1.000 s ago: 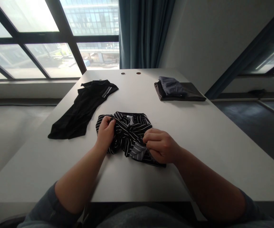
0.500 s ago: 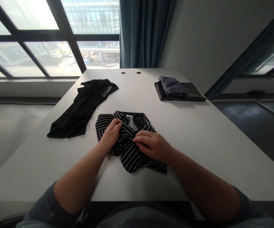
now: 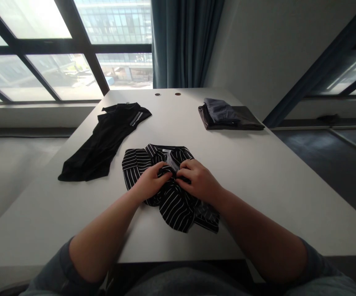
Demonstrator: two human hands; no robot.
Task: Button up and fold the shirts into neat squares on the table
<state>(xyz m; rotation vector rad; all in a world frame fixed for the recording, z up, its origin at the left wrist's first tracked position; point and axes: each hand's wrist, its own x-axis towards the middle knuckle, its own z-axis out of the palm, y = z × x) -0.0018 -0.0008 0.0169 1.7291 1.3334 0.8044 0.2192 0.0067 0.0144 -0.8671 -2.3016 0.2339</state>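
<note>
White table (image 3: 171, 127), viewed from its near edge, with a blue curtain (image 3: 184, 45) hanging beyond the far end. A black-and-white striped garment (image 3: 176, 205) lies bunched on the near middle of the table. A black garment (image 3: 96, 144), spread out, lies to the left, apart from it; a folded stack of dark clothes (image 3: 248, 117) rests at the far right. The left hand (image 3: 153, 181) and right hand (image 3: 199, 181), close together, each pinch the striped cloth. A small white label (image 3: 166, 151) shows just beyond them.
</note>
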